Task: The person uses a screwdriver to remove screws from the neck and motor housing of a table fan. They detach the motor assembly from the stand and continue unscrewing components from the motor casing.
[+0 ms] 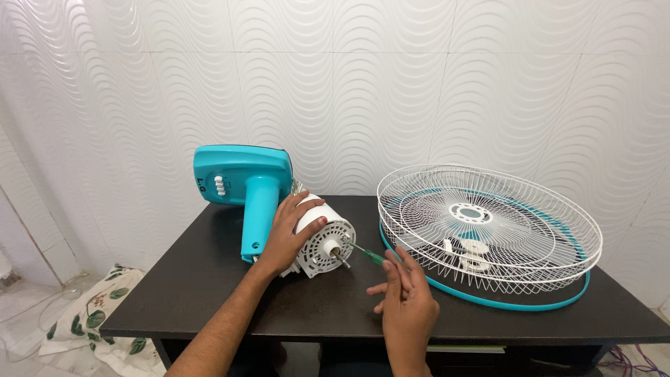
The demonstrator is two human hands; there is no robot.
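**Fan motor steadied, screwdriver at its face**

On the dark table (209, 293) lie the stacked white wire guards (488, 230), well right of the hands. The white fan motor (322, 241), on its teal stand (244, 188), lies on its side under the left hand (289, 234), fingers curled over it. The right hand (405, 307) pinches a green screwdriver (366, 253), tip at the motor's face.

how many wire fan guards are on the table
2, stacked at the table's right end: the upper wire guard nested on the lower teal-rimmed guard. More could hide underneath.
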